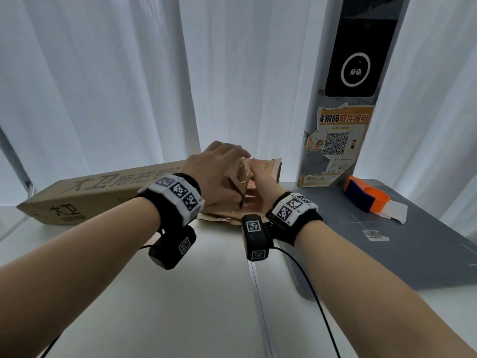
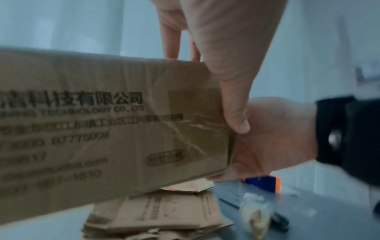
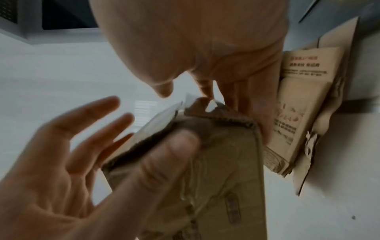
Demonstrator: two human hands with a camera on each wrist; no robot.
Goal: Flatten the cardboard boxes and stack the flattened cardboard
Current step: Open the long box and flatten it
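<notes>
L grip [image 1: 216, 174] on box [image 1: 103, 192], white table [image 1: 206, 293]

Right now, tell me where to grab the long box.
Take the long cardboard box at its torn right end, from above. It lies lengthwise on the table, so likely only that end offers open edges. The left hand straddles it there, thumb on the near face, fingers over the top.

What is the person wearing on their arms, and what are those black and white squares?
Both arms are bare, with no sleeves. Each wrist has a black band topped by white blocks printed with black-and-white square code markers. A small black camera box with the same markers hangs under each wrist, and a thin black cable trails from it. The hands wear no gloves.
</notes>
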